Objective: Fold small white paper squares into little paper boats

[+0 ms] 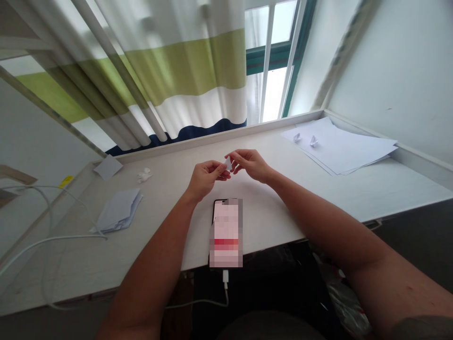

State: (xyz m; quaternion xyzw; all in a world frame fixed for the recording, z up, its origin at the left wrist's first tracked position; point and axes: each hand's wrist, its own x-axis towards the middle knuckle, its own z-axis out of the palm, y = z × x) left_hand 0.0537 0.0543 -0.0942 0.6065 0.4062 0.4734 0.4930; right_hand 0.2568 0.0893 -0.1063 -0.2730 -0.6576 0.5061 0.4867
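Note:
A small folded piece of white paper (pixel 228 164) is held above the white desk (pixel 170 189), between both hands. My left hand (pixel 208 178) pinches its left side between thumb and fingers. On its other side, the fingers of my right hand (pixel 250 163) are closed at the paper's upper edge. Part of the paper is hidden behind the fingertips. Below the hands lies a phone (pixel 226 233) with its screen lit and blurred out, near the desk's front edge.
Large white sheets (pixel 348 146) lie at the back right, bearing two small folded paper pieces (pixel 314 141). To the left are a stack of paper (pixel 119 211), a square sheet (pixel 108 167) and a crumpled tissue (pixel 144 175). A white cable (pixel 53 240) loops over the left side.

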